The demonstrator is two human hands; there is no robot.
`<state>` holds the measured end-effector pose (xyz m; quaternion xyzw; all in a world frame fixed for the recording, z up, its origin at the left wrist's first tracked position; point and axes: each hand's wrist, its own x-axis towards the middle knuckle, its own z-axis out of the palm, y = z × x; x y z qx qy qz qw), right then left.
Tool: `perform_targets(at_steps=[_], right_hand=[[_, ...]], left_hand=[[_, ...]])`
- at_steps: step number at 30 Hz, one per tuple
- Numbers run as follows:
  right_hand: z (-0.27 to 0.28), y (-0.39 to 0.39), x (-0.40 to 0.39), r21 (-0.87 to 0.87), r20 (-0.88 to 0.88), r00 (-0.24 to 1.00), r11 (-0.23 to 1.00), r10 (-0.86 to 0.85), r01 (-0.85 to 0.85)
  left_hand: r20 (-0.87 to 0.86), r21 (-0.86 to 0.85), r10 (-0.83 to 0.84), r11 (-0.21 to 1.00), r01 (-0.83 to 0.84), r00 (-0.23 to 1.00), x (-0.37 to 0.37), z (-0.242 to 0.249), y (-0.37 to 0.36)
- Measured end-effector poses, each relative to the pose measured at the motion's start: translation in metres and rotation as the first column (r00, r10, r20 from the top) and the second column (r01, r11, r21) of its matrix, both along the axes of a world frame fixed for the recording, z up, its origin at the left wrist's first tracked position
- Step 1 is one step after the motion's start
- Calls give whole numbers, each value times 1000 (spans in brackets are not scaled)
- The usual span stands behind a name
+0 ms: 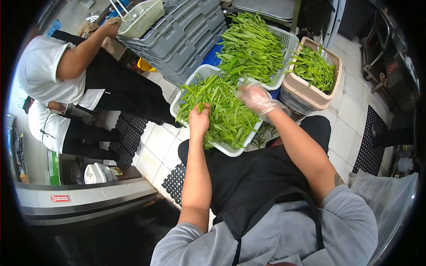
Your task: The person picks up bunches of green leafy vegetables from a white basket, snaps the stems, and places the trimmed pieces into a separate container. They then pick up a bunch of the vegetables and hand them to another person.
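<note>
A white plastic basket (pixel 226 151) in front of my knees is heaped with loose leafy green stems (pixel 228 116). At the heap's left side, my bare left hand (pixel 199 119) is closed, with green stems pinched at its fingertips. My right hand (pixel 256 98), in a clear plastic glove, is over the right side of the same basket; motion blur hides its fingers. Just beyond, a second white basket (pixel 290 42) holds long green stems (pixel 252 46) laid mostly side by side.
On the right stands a beige bin (pixel 303 98) with more greens and a clear liner. Stacked grey crates (pixel 177 42) rise at the far left, topped by a small cream basket (pixel 141 18). Two people in white shirts stand to the left. Black mats (pixel 128 133) lie on the tiles.
</note>
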<state>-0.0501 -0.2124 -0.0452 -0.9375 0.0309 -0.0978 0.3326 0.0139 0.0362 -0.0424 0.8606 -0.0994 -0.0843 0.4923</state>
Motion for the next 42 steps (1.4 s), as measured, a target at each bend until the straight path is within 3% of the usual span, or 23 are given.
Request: perform_targets(at_steps=[1,3,4,5,7,9,10,12,14,15,16,17,21,24,25,27,28,31,32,33,36,39,42], right_hand=[[-14,11,-6,-40,119,992,998,-37,42],[-21,19,-14,-194,-118,993,980,29,-52],[-21,23,-17,-261,-238,970,959,47,-111],[-21,28,-20,-311,-258,965,942,47,-128],[-29,30,-24,-310,-104,993,947,57,-87],[-33,30,-32,-311,69,995,949,78,-53],[-28,28,-36,-306,65,993,949,102,-77],[-19,22,-41,-292,57,988,949,144,-121],[-12,12,-48,-274,-11,970,932,243,-237],[0,7,-52,-235,-61,952,922,301,-307],[7,2,-54,-192,-107,926,906,362,-377],[7,-3,-55,-131,-133,937,932,322,-339],[-5,-35,-43,-17,169,966,981,193,-193],[8,-28,-33,103,67,998,995,-20,13],[-4,-27,-26,6,113,994,1000,9,-10],[-29,-16,-19,17,211,977,1000,13,-17],[-23,-5,-18,23,258,966,999,15,-22],[-16,18,-15,-204,-65,996,976,68,-80],[-16,21,-15,-268,-149,985,955,87,-125],[-29,20,-12,-243,-183,976,956,122,-165],[-40,16,-7,-120,-62,988,982,142,-148],[-4,13,-15,48,13,983,982,184,-185],[18,-2,-16,204,-3,985,965,170,-166]], left_hand=[[6,66,-9,998,9,1000,6,-1,-3],[126,267,-65,963,29,990,15,-8,-18],[75,347,-151,931,116,986,20,-11,-27],[79,461,-147,882,94,986,20,-15,-37],[25,623,-159,775,109,987,22,-27,-51],[20,612,-150,784,106,988,25,-37,-51],[20,606,-148,788,106,989,30,-47,-51],[125,462,-98,886,29,987,47,-73,-43],[-7,183,-52,982,52,999,40,-33,-33],[39,14,-22,1000,22,999,35,-20,-28],[85,-39,36,999,-32,996,34,-9,-23],[124,-71,21,997,-12,992,33,1,-16],[161,-215,14,976,21,987,8,78,4],[254,-226,22,973,38,967,0,98,10],[229,-272,14,961,51,973,1,95,11],[180,-362,-7,929,73,984,3,86,14],[38,-365,-6,931,19,999,-4,91,12],[210,-72,-91,992,108,974,-4,69,2],[207,60,-133,991,123,969,-10,65,-5],[39,189,-149,972,139,988,-17,73,-15],[232,237,-322,934,268,918,-10,17,-26],[312,388,-448,865,318,838,-12,9,-38],[134,428,-334,869,249,933,-7,27,-35]])
